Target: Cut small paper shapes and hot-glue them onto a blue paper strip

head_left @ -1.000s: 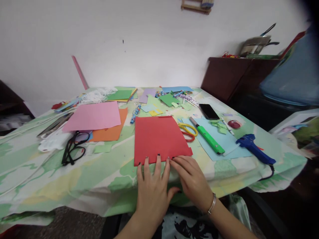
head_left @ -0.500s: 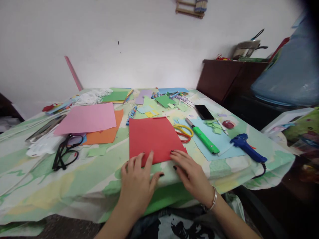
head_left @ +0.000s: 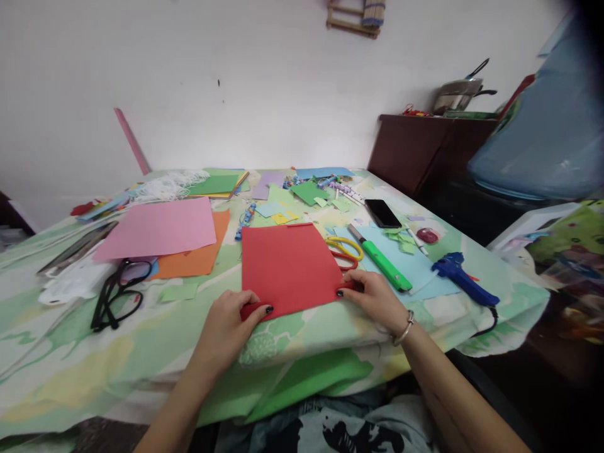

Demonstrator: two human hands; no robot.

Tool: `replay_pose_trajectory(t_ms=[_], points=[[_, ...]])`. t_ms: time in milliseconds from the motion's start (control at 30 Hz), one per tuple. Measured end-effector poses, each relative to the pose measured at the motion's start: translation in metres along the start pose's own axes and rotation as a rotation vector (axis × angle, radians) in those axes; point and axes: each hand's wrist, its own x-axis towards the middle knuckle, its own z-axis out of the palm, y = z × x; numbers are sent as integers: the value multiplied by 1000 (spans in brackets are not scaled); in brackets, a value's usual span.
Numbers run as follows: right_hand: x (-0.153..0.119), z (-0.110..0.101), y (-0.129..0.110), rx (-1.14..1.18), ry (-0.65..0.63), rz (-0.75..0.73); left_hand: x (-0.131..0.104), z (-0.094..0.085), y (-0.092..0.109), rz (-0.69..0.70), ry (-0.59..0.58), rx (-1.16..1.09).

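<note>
A sheet of red paper (head_left: 290, 267) lies flat at the near side of the table, with a narrow strip along its far edge. My left hand (head_left: 231, 321) pinches its near left corner between thumb and fingers. At the near right corner my right hand (head_left: 372, 296) grips the paper the same way. Scissors with yellow and red handles (head_left: 352, 248) lie partly under the sheet's right edge. Just right of them rests a green utility knife (head_left: 384, 264) on light blue paper (head_left: 425, 274).
A blue glue gun (head_left: 465, 280) and a black phone (head_left: 382, 213) lie on the right. To the left are black glasses (head_left: 116, 296), pink paper (head_left: 160, 229) and orange paper (head_left: 198, 259). Green sheets (head_left: 214, 184), white string (head_left: 165, 187) and paper scraps lie towards the wall.
My hands have moved apart, from lying with fingers spread at the red paper's near edge to gripping its two near corners. The view has shifted slightly.
</note>
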Motion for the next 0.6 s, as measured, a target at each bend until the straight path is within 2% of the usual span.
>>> replay_pose_trajectory(t_ms=[200, 467, 600], points=[[-1, 6, -4, -30, 90, 77, 1, 3, 1, -1, 0, 92], [1, 7, -9, -99, 133, 178, 0, 6, 0, -28, -10, 192], [-2, 9, -7, -148, 177, 202, -3, 11, -1, -42, 45, 271]])
